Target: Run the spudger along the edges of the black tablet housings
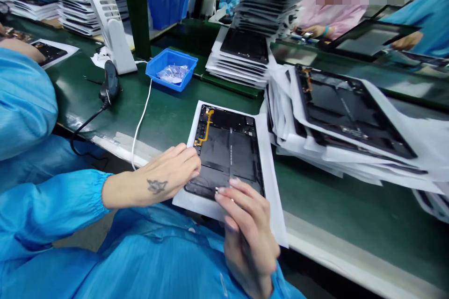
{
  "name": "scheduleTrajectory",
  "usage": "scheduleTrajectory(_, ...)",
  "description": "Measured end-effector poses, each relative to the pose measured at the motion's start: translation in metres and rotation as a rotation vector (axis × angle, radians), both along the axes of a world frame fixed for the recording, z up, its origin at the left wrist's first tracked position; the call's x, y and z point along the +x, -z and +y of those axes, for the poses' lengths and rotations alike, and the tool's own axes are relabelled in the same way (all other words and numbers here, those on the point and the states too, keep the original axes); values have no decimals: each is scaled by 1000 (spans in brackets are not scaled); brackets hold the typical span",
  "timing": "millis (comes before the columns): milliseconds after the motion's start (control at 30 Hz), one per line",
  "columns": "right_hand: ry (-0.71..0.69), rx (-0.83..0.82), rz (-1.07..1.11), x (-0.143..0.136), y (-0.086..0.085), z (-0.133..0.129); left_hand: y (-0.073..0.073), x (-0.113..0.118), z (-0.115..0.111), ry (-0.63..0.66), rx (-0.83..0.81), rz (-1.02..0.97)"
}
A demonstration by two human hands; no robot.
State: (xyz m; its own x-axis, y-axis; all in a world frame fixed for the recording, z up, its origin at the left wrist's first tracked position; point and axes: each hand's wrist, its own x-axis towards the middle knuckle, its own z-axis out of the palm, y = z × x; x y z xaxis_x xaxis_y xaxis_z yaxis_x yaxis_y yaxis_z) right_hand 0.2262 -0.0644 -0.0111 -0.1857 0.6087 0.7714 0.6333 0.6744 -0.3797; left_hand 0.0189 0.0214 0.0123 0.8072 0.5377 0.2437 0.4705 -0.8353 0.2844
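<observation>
A black tablet housing (224, 149) with an orange flex cable (206, 128) lies open on a white sheet (271, 182) at the front of the bench. My left hand (175, 170), fingers curled closed, rests at the housing's left edge; anything in its grip is hidden. Over the lower edge is my right hand (247, 219), its fingers extended and its thumb apart. Its fingertips are close to a small metallic spot on the housing; nothing shows held in it.
To the right stand sheet-separated tablet housings (351, 107); more stacks (242, 60) rise behind. A blue bin (152, 72) holds small clear pieces. Left are a white slatted device (114, 28) and a black corded tool (110, 81). Co-workers sit beside and across.
</observation>
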Motion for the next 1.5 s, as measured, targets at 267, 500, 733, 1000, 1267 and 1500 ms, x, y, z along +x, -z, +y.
scheduleTrajectory(267,63,-125,-316,-11,-15,17,-23,-2,-13,-25,-195,-86)
scheduleTrajectory(500,-67,-337,-52,-13,-6,25,-6,-1,-20,-179,-144,-399)
scheduleTrajectory(733,-58,-332,-62,-13,-8,26,8,1,-31,-229,-65,-573)
scheduleTrajectory(1000,-70,-316,-108,-13,-9,26,3,6,-29,-223,-133,-553)
scheduleTrajectory(1267,-96,-190,-188,-3,-4,25,12,-3,-30,-213,84,-389)
scheduleTrajectory(1500,-152,-123,-333,0,-9,26,17,-11,-32,-140,286,-178)
